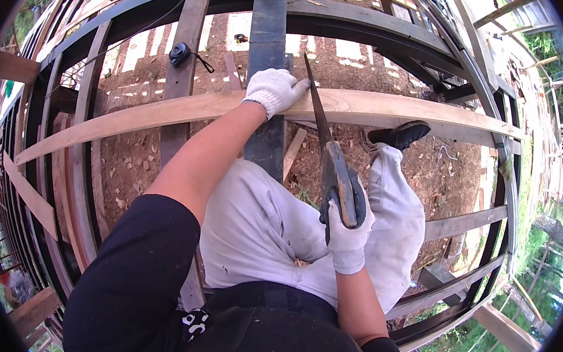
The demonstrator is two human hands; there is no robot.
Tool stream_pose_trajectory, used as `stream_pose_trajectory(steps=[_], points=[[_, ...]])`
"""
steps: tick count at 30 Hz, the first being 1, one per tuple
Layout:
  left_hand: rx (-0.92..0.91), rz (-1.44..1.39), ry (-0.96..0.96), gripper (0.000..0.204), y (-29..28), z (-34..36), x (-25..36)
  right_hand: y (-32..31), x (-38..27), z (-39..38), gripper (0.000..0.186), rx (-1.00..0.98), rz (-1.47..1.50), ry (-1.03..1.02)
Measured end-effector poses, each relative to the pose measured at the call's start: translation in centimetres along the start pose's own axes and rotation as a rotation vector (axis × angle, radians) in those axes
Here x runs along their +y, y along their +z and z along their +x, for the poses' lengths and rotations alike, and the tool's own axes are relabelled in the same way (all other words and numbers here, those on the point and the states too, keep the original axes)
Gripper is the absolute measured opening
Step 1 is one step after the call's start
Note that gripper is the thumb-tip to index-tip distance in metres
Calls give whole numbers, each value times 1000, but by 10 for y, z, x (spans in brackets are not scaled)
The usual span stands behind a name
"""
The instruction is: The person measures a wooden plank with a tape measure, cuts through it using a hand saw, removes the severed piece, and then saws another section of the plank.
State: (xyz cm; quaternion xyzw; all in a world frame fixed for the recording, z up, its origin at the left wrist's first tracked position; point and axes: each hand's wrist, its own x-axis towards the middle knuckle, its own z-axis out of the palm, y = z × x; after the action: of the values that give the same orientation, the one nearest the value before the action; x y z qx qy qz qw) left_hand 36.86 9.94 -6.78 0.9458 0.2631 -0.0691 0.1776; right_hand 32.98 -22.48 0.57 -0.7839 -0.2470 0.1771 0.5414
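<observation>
A long pale wooden plank point(405, 110) runs crosswise in front of me, over dark beams. My left hand point(273, 92), in a white knit glove, presses on the plank and grips it, its thumb pointing toward the saw blade. My right hand point(351, 233), in a white glove with a dark palm, is closed around the handle of a handsaw point(319, 116). The saw's narrow dark blade crosses the plank just right of my left hand, its tip beyond the far edge. Whether its teeth have cut into the wood I cannot tell.
A dark flat beam point(268, 46) passes under the plank. A black tape measure point(180, 54) with a wrist cord lies on a wooden beam point(189, 26) to the left. My shoe point(400, 135) is close to the plank's near edge. Below the open frame, wood chips lie on bare soil point(133, 164).
</observation>
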Motion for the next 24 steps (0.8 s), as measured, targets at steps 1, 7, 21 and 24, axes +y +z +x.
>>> stream_pose_trajectory(steps=[1, 7, 21, 24], points=[[-4, -15, -7, 62, -1, -1, 0, 0, -1, 0, 63, 13, 26, 32], [-16, -38, -2, 61, -2, -2, 0, 3, -7, -2, 63, 27, 141, 184], [-8, 1, 13, 61, 1, -1, -1, 7, -19, 4, 62, 6, 15, 84], [10, 7, -18, 60, -1, -2, 1, 8, -18, 6, 62, 40, 17, 176]])
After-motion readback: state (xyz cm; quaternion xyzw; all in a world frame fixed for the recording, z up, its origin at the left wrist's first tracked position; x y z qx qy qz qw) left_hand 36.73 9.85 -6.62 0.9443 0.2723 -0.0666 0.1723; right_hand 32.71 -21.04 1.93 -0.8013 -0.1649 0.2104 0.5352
